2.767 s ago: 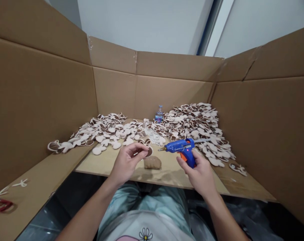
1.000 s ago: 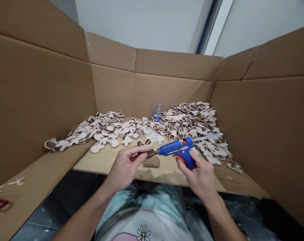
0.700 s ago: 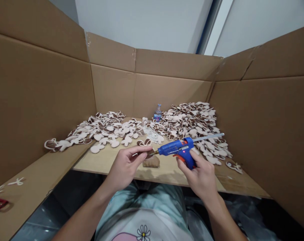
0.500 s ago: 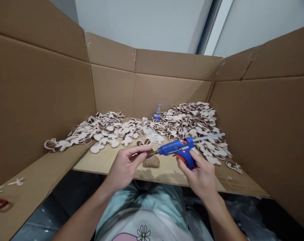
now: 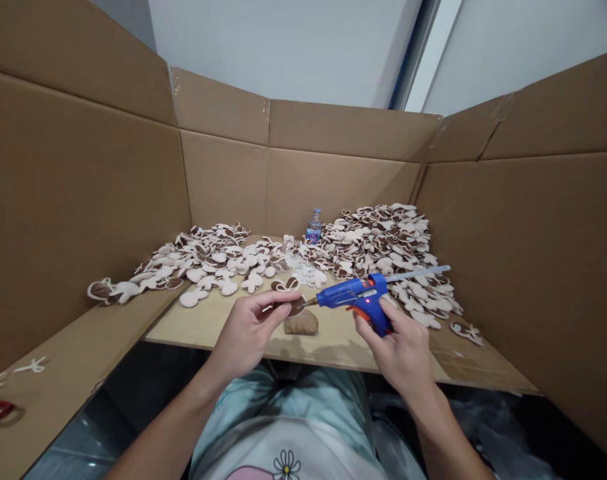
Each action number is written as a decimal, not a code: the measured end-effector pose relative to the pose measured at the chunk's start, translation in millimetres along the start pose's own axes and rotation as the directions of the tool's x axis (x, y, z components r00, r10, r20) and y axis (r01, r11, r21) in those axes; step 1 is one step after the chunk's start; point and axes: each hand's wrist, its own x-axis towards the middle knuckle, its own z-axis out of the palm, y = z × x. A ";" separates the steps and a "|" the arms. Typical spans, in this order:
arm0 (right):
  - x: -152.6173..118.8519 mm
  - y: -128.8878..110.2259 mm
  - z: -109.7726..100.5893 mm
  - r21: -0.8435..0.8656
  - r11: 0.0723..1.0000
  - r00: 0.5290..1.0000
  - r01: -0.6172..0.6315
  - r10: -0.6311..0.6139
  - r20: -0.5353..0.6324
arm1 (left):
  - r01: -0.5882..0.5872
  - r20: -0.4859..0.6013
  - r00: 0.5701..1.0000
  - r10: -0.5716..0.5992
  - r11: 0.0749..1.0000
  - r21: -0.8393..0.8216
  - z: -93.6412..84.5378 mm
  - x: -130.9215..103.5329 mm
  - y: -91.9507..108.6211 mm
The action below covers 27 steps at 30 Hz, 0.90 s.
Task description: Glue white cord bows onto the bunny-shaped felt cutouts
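1. Head view: the brown piece [image 5: 297, 309] has its bow [image 5: 285, 285]; gluing looks half done. A left heap [image 5: 218, 259] and right heap [image 5: 383, 243] sit near the counter's [image 5: 198, 330] back corners; I can't tell which are finished.
2. Left hand [image 5: 246, 333]: fingers pinch the brown piece above the counter's front edge.
3. Right hand [image 5: 396, 343]: fingers wrap the blue glue gun [image 5: 351, 293], tip seeming to touch the piece.

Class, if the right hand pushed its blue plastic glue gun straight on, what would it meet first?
Probably the brown, rounded, felt-like piece with a cream bow, pinched in the left hand; whether the metal nozzle touches is unclear.
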 end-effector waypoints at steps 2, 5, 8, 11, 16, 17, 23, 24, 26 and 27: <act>-0.2 0.7 0.1 -0.007 1.000 1.000 0.001 -0.001 -0.003 | -0.001 0.006 1.000 0.001 1.000 0.004 -0.5 0.7 -1.9; 0.8 4.4 -0.7 -0.032 0.999 1.000 -0.016 0.016 -0.008 | -0.001 -0.002 1.000 0.001 1.000 0.017 -1.6 2.4 -4.2; 4.8 12.8 0.0 -0.067 0.992 0.991 -0.104 0.109 0.077 | 0.016 -0.019 1.000 -0.015 0.999 0.051 -4.7 5.2 -5.5; 7.4 26.4 8.2 -0.100 0.972 0.928 -0.215 0.235 0.291 | 0.049 -0.030 0.998 -0.047 0.996 0.077 -10.6 10.3 -9.0; -2.3 49.6 37.9 -0.265 0.894 0.671 -0.361 0.446 0.592 | 0.059 -0.092 0.994 -0.054 0.997 0.045 -23.7 21.9 -21.5; -5.0 52.4 43.3 -0.291 0.883 0.637 -0.369 0.468 0.612 | 0.057 -0.107 0.993 -0.053 0.998 0.035 -26.0 23.9 -23.7; -10.0 51.7 55.3 -0.409 0.839 0.585 -0.359 0.543 0.602 | 0.067 -0.151 0.986 -0.064 0.998 0.014 -32.1 29.4 -30.9; -9.5 49.8 54.9 -0.424 0.834 0.583 -0.352 0.550 0.599 | 0.068 -0.148 0.987 -0.065 0.997 0.021 -32.0 29.6 -31.6; -8.4 46.0 54.0 -0.444 0.830 0.582 -0.339 0.556 0.593 | 0.072 -0.138 0.988 -0.067 0.997 0.032 -31.6 29.8 -32.6; -7.8 44.5 53.6 -0.449 0.829 0.584 -0.333 0.556 0.591 | 0.073 -0.132 0.989 -0.067 0.997 0.036 -31.3 29.8 -32.8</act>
